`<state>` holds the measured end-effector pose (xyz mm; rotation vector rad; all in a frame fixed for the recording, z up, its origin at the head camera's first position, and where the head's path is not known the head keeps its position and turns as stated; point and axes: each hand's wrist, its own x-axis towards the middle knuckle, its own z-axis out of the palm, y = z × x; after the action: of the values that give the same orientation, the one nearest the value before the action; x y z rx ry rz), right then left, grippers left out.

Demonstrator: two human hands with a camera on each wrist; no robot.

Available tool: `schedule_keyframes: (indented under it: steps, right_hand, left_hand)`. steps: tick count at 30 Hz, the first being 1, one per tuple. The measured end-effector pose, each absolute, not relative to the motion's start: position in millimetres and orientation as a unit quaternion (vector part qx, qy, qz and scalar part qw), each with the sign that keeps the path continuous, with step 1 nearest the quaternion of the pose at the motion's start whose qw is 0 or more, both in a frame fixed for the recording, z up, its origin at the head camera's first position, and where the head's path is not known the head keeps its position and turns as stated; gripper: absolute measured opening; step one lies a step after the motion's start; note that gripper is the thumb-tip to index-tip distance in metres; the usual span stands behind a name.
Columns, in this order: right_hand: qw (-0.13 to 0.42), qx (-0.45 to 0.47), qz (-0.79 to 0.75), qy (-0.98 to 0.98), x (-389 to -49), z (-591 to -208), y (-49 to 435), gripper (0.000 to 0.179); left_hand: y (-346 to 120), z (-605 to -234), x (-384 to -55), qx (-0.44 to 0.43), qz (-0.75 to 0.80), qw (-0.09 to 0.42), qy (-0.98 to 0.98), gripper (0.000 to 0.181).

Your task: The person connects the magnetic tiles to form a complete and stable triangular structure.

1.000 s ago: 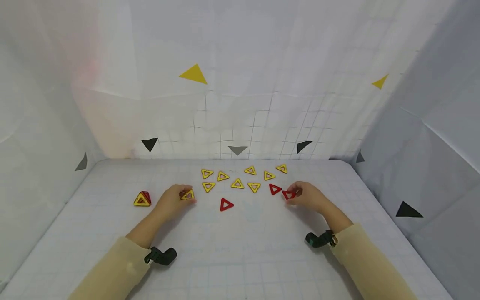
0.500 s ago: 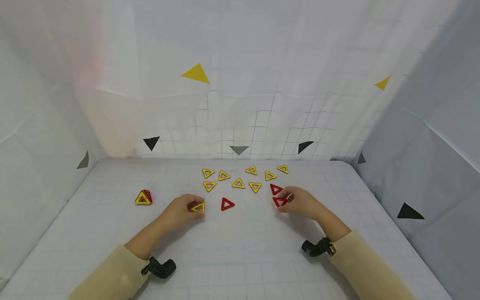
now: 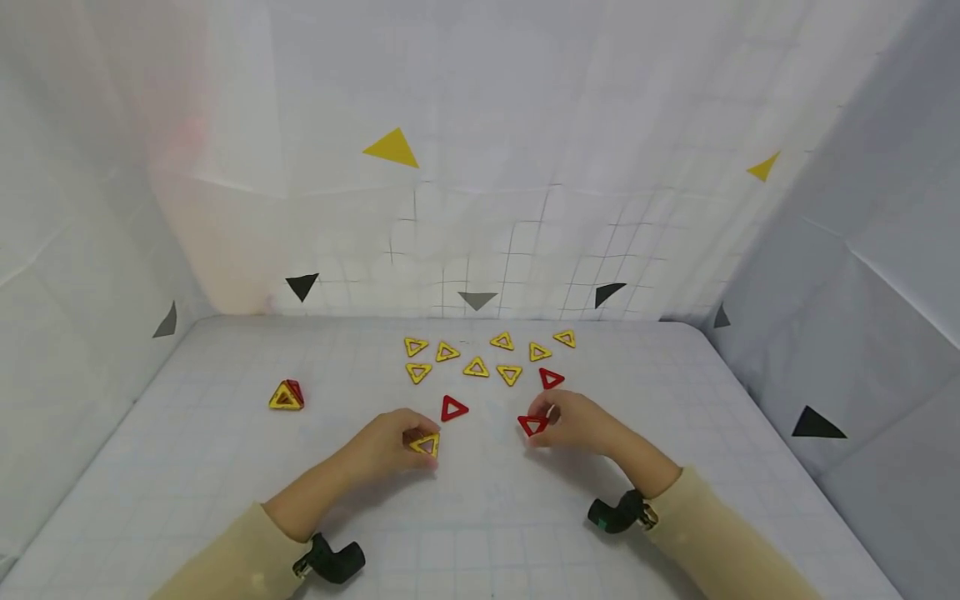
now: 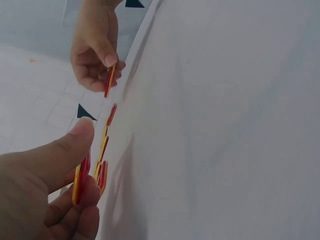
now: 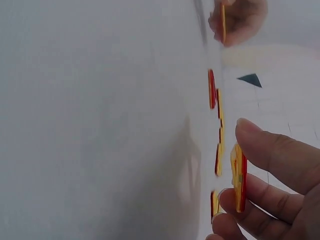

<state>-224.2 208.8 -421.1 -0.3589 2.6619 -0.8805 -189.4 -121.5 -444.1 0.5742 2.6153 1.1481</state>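
The yellow triangle point(image 3: 423, 451) was in the left hand point(image 3: 388, 446), pinched between thumb and fingers spread only about as far as the piece itself. Near it, toward three o'clock, the red triangle point(image 3: 532, 418) was in a matching pinch in the right hand point(image 3: 579, 423), one corner pointing to six o'clock. Both looked raised above the white table point(image 3: 480, 500).

Each piece was a slim, hollow-centred frame. I judged them light and stiff, probably hard plastic, not easily crushed but likely slick on their glossy faces. The outer edges or a corner seemed the best hold, with light pressure; the flat ones would offer only a thin rim.

From the yellow piece, a loose red triangle point(image 3: 444, 408) lay just beside at one o'clock. A second red triangle point(image 3: 552, 374) lay at one o'clock from the right hand's piece. Loose yellow triangles point(image 3: 476, 374) spread farther out, between twelve and two. Well apart, between nine and ten, stood a small yellow-and-red block point(image 3: 286, 407).
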Motion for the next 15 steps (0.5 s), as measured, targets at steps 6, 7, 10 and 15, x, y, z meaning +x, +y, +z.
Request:
schedule_keyframes:
  steps: [6,7,10,15]
  right_hand:
    - [0.166,-0.155,-0.306,0.924,-216,-420,196,0.034]
    - [0.166,-0.162,-0.307,0.923,-214,-420,194,0.034]
    - [0.166,-0.178,-0.301,0.922,-212,-420,190,0.034]
    - [0.171,-0.197,-0.28,0.924,-210,-425,184,0.034]
  left_hand:
    - [-108,-447,-186,0.214,0.369,0.123,0.896,0.045]
    - [-106,-448,-186,0.215,0.366,0.122,0.897,0.045]
    - [-101,-449,-186,0.211,0.36,0.121,0.901,0.044]
    - [-95,-450,-185,0.207,0.36,0.12,0.902,0.043]
